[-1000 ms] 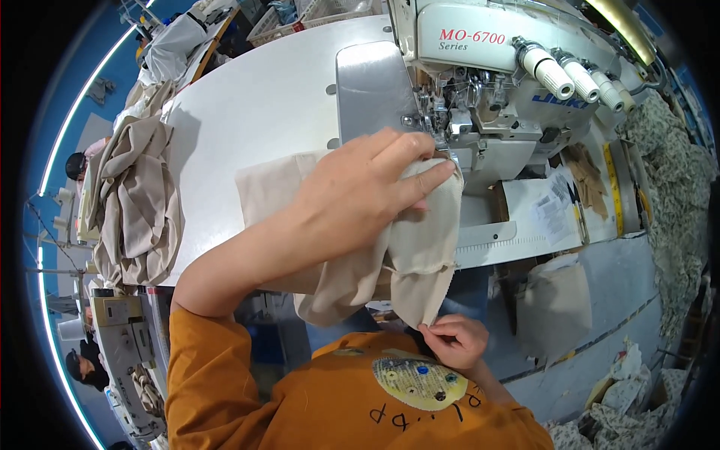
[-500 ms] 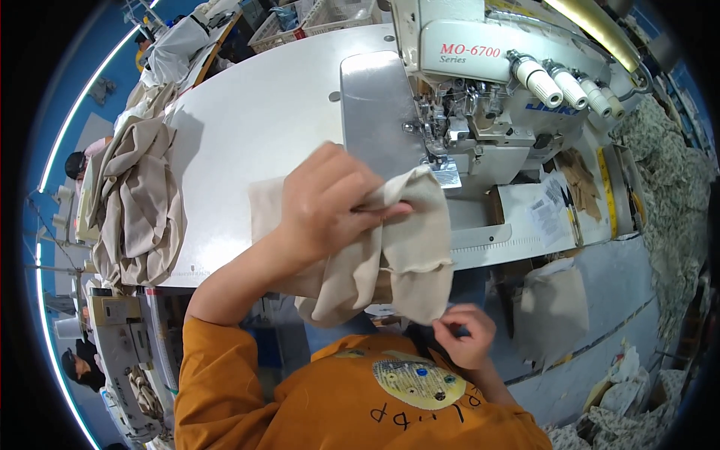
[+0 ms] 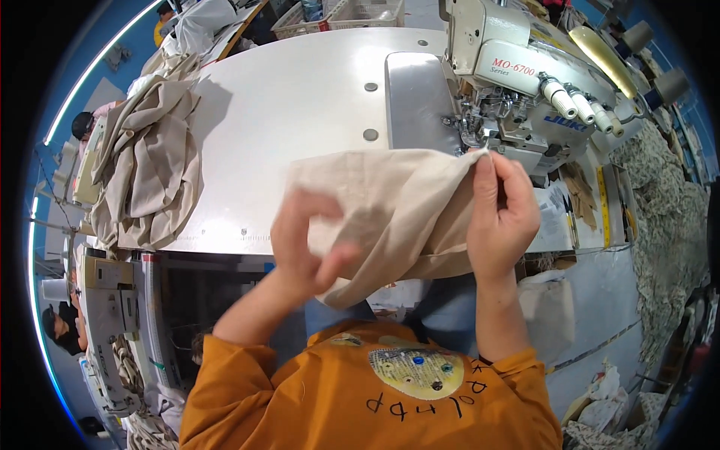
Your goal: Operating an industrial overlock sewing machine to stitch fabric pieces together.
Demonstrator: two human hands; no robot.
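A beige fabric piece (image 3: 397,202) hangs between my hands over the front edge of the white table, its lower folds drooping towards my lap. My right hand (image 3: 506,214) pinches its upper right corner between thumb and fingers, just in front of the sewing machine's presser foot. On the left side of the cloth, my left hand (image 3: 304,244) is apart at thumb and fingers, blurred by motion, and grips no fold that I can see. The white overlock sewing machine (image 3: 502,67) stands behind the right corner, with a grey metal plate (image 3: 420,101) at its left.
Crumpled beige cloth (image 3: 146,157) is heaped on the left of the white table (image 3: 300,90). White baskets (image 3: 364,15) stand beyond the far edge. Right of the machine lie scissors (image 3: 570,217), a yellow ruler (image 3: 602,202) and patterned fabric (image 3: 652,210).
My right hand has risen from the cloth's lower edge to hold a corner near the machine. My left hand has let go and moved left and down; the cloth is spread wider.
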